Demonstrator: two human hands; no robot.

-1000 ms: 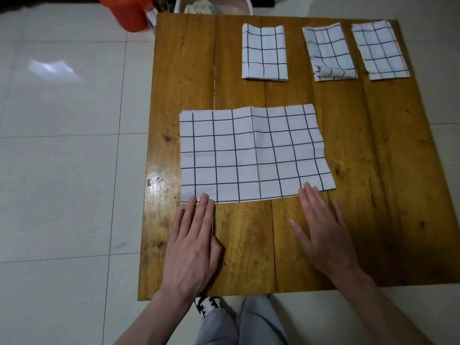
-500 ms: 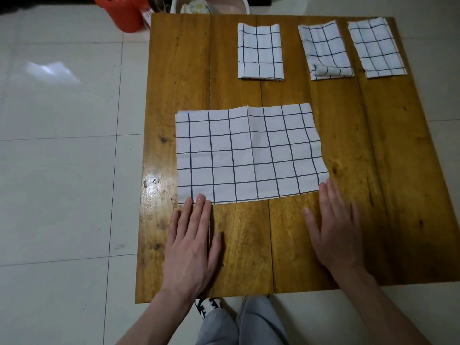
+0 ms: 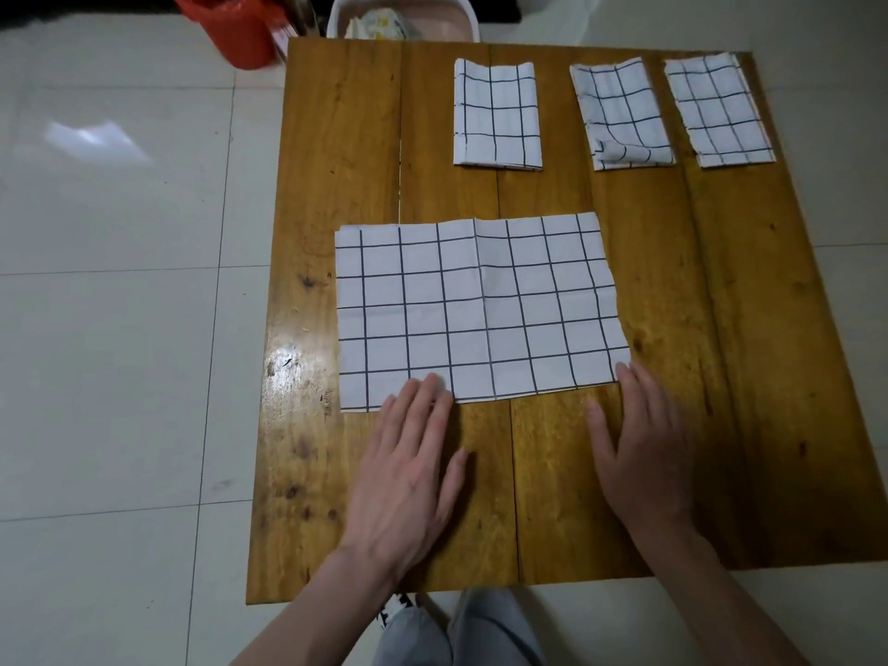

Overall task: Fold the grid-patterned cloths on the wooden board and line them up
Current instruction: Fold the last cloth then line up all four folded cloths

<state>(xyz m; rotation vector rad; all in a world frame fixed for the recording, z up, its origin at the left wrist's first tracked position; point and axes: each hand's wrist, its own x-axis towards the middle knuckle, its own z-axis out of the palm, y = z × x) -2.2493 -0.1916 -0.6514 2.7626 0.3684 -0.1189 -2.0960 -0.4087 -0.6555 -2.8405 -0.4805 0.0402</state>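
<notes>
A white cloth with a dark grid [image 3: 480, 310] lies spread flat in the middle of the wooden board [image 3: 336, 137], with a crease down its centre. My left hand [image 3: 408, 468] rests flat on the board, its fingertips on the cloth's near edge. Flat beside it, my right hand [image 3: 644, 454] touches the cloth's near right corner with its fingertips. Neither hand holds anything. Three folded grid cloths sit in a row along the far edge: one at the left [image 3: 497, 115], one in the middle [image 3: 622, 115] with a curled corner, one at the right [image 3: 718, 113].
Behind the board stand an orange bucket [image 3: 230, 26] and a white basin [image 3: 403, 16] with cloth in it. White floor tiles [image 3: 120, 281] surround the board. My knees show below the board's near edge.
My left hand has slid forward and right so its fingertips now lie on the cloth's near edge. My right hand has moved right to the cloth's near right corner.
</notes>
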